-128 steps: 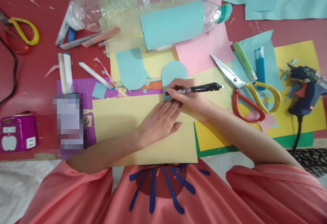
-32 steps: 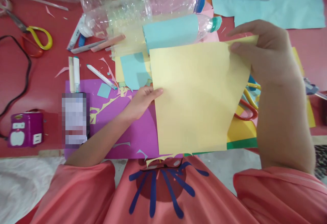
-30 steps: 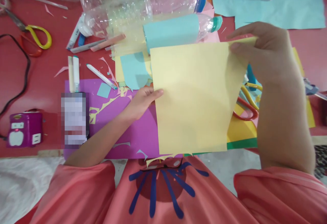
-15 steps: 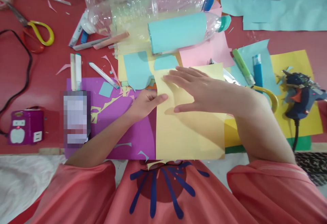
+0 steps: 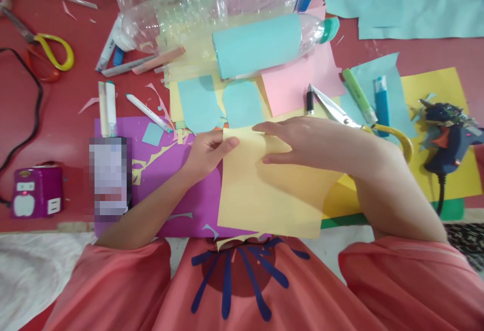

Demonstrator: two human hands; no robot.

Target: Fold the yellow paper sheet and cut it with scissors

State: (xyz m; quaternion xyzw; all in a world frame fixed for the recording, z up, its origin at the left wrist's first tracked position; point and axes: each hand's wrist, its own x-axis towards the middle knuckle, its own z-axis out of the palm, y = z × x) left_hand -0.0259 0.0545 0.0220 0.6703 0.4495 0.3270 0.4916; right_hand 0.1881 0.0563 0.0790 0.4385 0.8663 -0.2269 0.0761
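Observation:
A pale yellow sheet of paper [image 5: 264, 195] lies at the middle of the table, slightly turned, over the right part of a purple sheet [image 5: 177, 182]. My left hand [image 5: 207, 154] pinches its upper left corner, thumb on top and fingers curled underneath. At the top edge is my right hand [image 5: 302, 142], its thumb against the front of the sheet and its index finger along the edge. Its other fingers are largely hidden. Open scissors [image 5: 340, 114] with yellow handles lie just beyond the right hand, beside a black-capped pen [image 5: 310, 100].
Clear plastic bottles [image 5: 189, 8] and a bottle wrapped in light blue paper [image 5: 260, 46] lie across the back. A glue gun [image 5: 449, 144] rests at right on yellow paper. At left are a phone [image 5: 109, 177], a purple power adapter [image 5: 37, 190] and more scissors [image 5: 56, 51].
The paper's top edge has come down toward me, and the sheet has turned slightly. My right hand has gone from spread flat on the paper to bent around its top edge.

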